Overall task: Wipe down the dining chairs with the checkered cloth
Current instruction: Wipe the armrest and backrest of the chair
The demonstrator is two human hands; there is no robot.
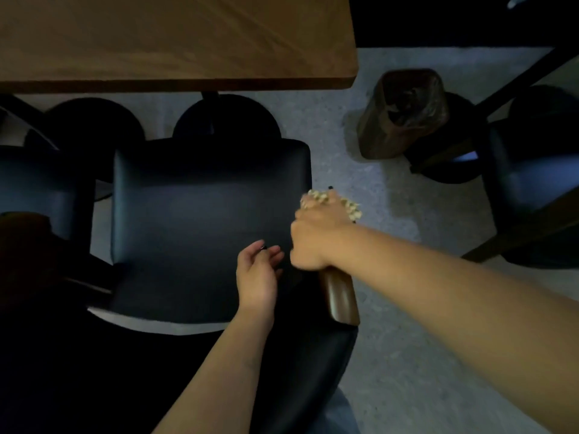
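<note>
Your right hand (316, 233) is clenched around the cloth (341, 203), a bunched pale wad that pokes out past your knuckles on the far side. The frame is dim and a little blurred there, so the check pattern shows only as light and dark flecks. Hand and cloth sit at the right edge of the chair (206, 220) seat, about halfway along that edge; whether the cloth touches the upholstery you cannot tell from this angle.

Your left hand (258, 274) is released, fingers loosely curled and holding nothing, hovering over the near right part of the seat just beside your right wrist. Whether it rests on the seat is unclear.

The chair is dark and padded, and its seat fills the middle of the view. A brown wooden armrest (340, 296) runs along the seat's near right corner, passing under your right forearm. The curved dark backrest (313, 364) lies nearest you, below the seat.

Beyond the chair's far edge is the wooden table (175, 39), with round dark bases showing under it. A second dark chair (34, 183) stands just left of yours. Right of the chair, well apart across pale speckled floor (407, 355), is a brown bin (401, 114) with a liner, and beyond it a third chair (532, 170) with a dark wooden frame.
</note>
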